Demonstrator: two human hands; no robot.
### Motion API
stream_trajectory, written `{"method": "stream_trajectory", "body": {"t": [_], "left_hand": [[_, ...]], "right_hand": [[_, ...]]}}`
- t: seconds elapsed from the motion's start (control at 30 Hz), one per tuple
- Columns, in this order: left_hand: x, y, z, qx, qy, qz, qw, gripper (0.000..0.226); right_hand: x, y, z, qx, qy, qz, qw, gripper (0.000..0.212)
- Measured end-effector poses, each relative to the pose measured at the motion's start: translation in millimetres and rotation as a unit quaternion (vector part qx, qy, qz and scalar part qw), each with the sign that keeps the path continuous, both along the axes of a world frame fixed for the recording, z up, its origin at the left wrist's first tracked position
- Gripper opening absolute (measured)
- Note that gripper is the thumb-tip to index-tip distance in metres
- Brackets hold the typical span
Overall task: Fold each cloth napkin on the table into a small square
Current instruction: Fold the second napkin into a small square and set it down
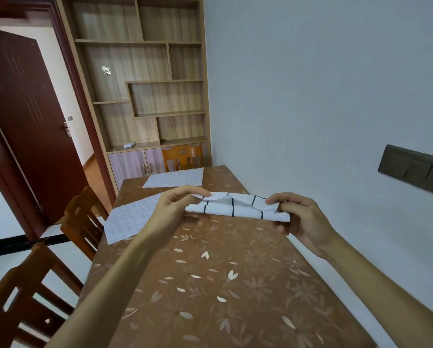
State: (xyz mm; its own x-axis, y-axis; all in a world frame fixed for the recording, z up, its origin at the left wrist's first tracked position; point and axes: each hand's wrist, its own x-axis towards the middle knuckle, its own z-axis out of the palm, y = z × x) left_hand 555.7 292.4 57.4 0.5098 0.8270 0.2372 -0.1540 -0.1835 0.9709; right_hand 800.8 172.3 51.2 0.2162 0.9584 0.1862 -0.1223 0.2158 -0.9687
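Both hands are gripping one napkin here. The left hand (175, 207) is pinching the left end of the folded napkin (235, 209), and the right hand (295, 217) is pinching the right end, thumb on top and fingers curling under the corner. The cloth is white with thin dark grid lines. It's stretching between the two grips as a short wide band, a few layers thick, with the top layer gaping open a bit in the middle. It's being held just above the table (210, 285); I can't tell if the bottom edge is touching the flowery brown cover.

Just past the left hand, on its outer side, a flat napkin (130, 217) is lying open on the table, one corner hiding behind the wrist. Further out beyond the grip, a second flat napkin (175, 178) is lying spread out near the far end of the table.

Two wooden chairs are sitting off to the outside of the left arm, a nearer chair (22, 305) and a farther chair (82, 222). An end chair (182, 158) is standing beyond the far napkin. A pale wall (311, 96) is running along outside the right hand, with a dark panel (416, 169) on it. Way beyond everything, a wooden shelf unit (147, 84) and a dark red door (24, 121) standing open.
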Motion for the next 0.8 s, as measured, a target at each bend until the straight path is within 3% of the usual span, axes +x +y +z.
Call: {"method": "stream_trajectory", "body": {"t": [0.07, 0.17, 0.3, 0.4, 0.43, 0.53, 0.6, 0.67, 0.73, 0.8], "left_hand": [[0.5, -1.0, -2.9, 0.022, 0.004, 0.005, 1.0, 0.039], [1.3, 0.2, -7.5, 0.107, 0.075, 0.027, 0.991, 0.045], [0.6, -0.6, -9.0, 0.122, 0.111, 0.013, 0.986, 0.032], [3.0, 0.2, -8.4, 0.15, 0.109, 0.07, 0.98, 0.015], [3.6, 0.7, -7.5, 0.165, 0.114, 0.091, 0.976, 0.01], [3.2, 3.6, -4.0, 0.22, 0.159, 0.085, 0.959, 0.034], [8.2, 0.3, -1.4, 0.251, 0.219, 0.023, 0.943, 0.044], [17.7, -8.6, -3.4, 0.261, 0.271, -0.052, 0.925, 0.036], [29.9, -21.1, -8.6, 0.255, 0.258, -0.088, 0.928, 0.023], [40.1, -30.9, -14.9, 0.254, 0.197, -0.058, 0.945, 0.026]], "right_hand": [[0.1, -0.2, 1.2, -0.007, -0.003, 0.001, 1.0, 0.032], [1.4, 1.4, 3.7, -0.012, -0.015, 0.0, 1.0, 0.029], [3.9, 3.9, 0.4, 0.001, -0.09, -0.064, 0.994, 0.033], [0.2, 3.9, 0.5, 0.025, -0.194, -0.122, 0.973, 0.012], [-0.9, 4.1, 0.2, 0.027, -0.213, -0.111, 0.97, 0.021], [-0.5, 4.5, 1.8, 0.031, -0.282, -0.058, 0.957, 0.047], [1.3, 5.0, 7.6, 0.024, -0.344, -0.019, 0.939, 0.054], [-3.1, 3.1, 17.8, 0.019, -0.386, 0.022, 0.922, 0.058], [-9.2, 3.7, 25.9, 0.04, -0.384, 0.03, 0.922, 0.058], [-14.6, 6.7, 28.4, 0.076, -0.325, -0.009, 0.943, 0.052]]}}
